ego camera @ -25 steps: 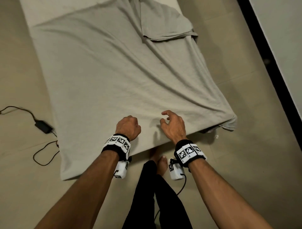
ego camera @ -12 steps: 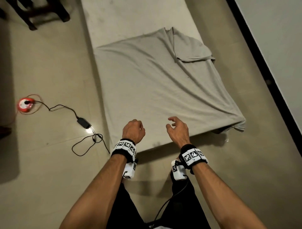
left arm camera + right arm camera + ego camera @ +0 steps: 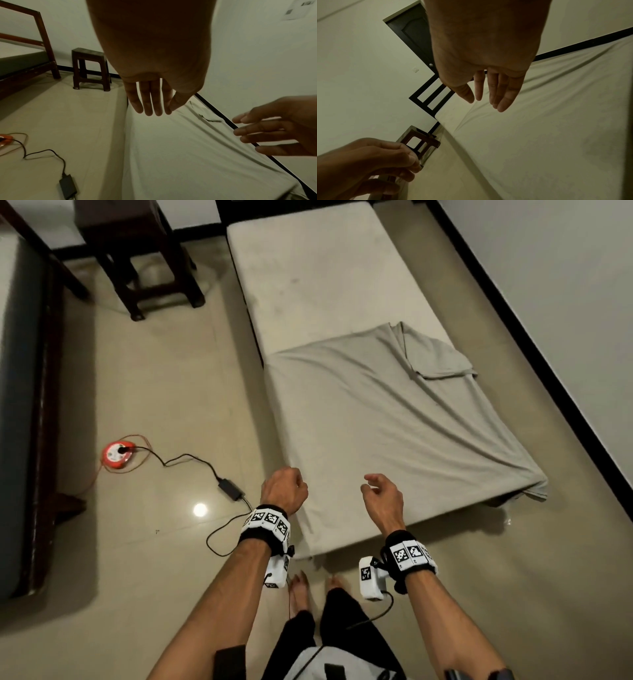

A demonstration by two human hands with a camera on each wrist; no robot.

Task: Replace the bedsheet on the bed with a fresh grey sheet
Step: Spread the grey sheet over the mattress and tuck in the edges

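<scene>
A grey sheet (image 3: pixel 394 422) covers the near half of the white mattress (image 3: pixel 325 285), creased, with its far right corner folded back on itself. The far half of the mattress is bare. My left hand (image 3: pixel 284 491) hovers over the near left corner of the bed and holds nothing. In the left wrist view its fingers (image 3: pixel 147 106) hang straight above the sheet (image 3: pixel 180 155). My right hand (image 3: pixel 380 494) floats beside it over the near end, fingers (image 3: pixel 501 102) relaxed and empty above the sheet (image 3: pixel 547 121).
A dark wooden stool (image 3: pixel 137 251) stands at the far left of the bed. A red cable reel (image 3: pixel 116 455) and a black power adapter (image 3: pixel 231 489) with cords lie on the tiled floor left. Another bed frame (image 3: pixel 37 405) is far left. A wall with black skirting (image 3: pixel 548 371) runs right.
Both hands have lifted off the sheet's near edge and now hang free. The view has pulled back and up, and shows the bare far half of the mattress.
</scene>
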